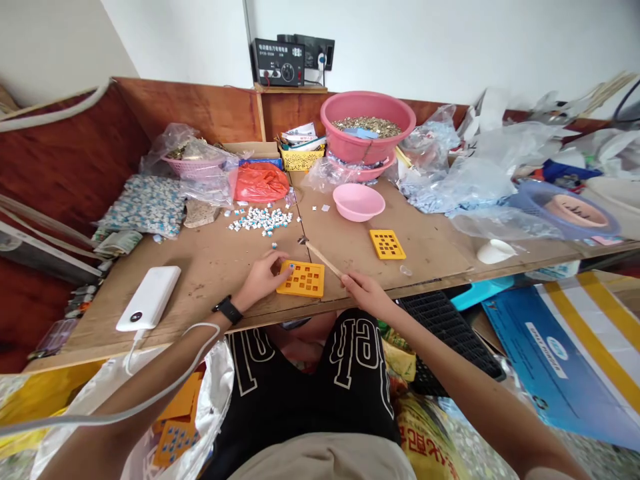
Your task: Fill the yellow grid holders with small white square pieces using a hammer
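Observation:
A yellow plastic tray with square slots (306, 283) lies near the front edge of the table. My left hand (262, 275) grips its left edge, thumb on top and fingers curled. Right by the thumb tip sits a small blue-and-white piece (291, 267) at the tray's upper left corner. Between the fingers of my right hand (367, 292) is a thin wooden-handled brush (324, 259), its dark tip pointing away above the tray. Beyond the tray, a loose pile of small white-and-blue pieces (263, 220) is spread on the cardboard. One more piece (275, 246) lies closer to my left hand.
A second yellow tray (387, 245) lies to the right, near a pink bowl (359, 202). A white power bank (149, 298) with a cable is at left. Behind stand a red bag (261, 182) and a large pink basin (367, 127). A white cup (496, 251) lies right.

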`<action>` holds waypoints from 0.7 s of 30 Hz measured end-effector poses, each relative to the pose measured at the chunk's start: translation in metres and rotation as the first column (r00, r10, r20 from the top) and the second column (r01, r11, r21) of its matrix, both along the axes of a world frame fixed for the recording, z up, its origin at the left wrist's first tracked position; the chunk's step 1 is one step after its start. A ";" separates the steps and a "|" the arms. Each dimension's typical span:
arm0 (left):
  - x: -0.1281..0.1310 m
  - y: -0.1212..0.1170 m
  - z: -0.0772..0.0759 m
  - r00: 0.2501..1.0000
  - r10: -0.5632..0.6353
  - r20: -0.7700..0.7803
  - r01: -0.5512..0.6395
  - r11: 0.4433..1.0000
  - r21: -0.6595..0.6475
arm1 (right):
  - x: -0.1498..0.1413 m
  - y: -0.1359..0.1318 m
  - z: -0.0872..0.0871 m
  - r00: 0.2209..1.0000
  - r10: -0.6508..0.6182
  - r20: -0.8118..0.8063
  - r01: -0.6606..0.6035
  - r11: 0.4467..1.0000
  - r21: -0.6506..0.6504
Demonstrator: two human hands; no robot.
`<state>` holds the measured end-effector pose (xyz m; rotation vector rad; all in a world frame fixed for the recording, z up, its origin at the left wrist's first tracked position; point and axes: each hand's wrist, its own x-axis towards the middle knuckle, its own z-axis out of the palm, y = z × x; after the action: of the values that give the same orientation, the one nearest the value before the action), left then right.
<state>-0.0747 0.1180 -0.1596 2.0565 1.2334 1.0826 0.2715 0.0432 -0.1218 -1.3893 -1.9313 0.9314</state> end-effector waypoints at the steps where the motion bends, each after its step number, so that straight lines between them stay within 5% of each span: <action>1: -0.001 -0.003 0.000 1.000 0.021 0.019 -0.021 1.000 -0.001 | -0.001 -0.004 0.004 0.999 0.031 -0.036 -0.032 0.999 -0.020; 4: -0.003 -0.013 0.005 0.997 0.070 -0.011 -0.070 0.997 0.032 | -0.006 -0.010 0.015 0.994 0.105 -0.004 -0.105 0.994 -0.028; 10: -0.004 -0.042 0.016 0.914 0.158 -0.373 -0.096 0.979 0.178 | -0.016 -0.016 0.014 0.991 0.068 0.116 -0.066 0.998 -0.021; 16: -0.006 -0.046 0.011 0.905 0.138 -0.402 -0.093 0.987 0.130 | -0.026 -0.020 0.004 0.973 0.086 0.215 -0.082 0.996 -0.029; 21: -0.002 -0.048 0.011 0.895 0.159 -0.417 -0.108 0.984 0.142 | -0.029 -0.016 -0.005 0.991 0.020 0.129 -0.024 0.999 0.027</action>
<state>-0.0768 0.0697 -0.1485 2.4153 1.5747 0.7944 0.2429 0.0269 -0.1268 -1.4458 -2.0510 0.8386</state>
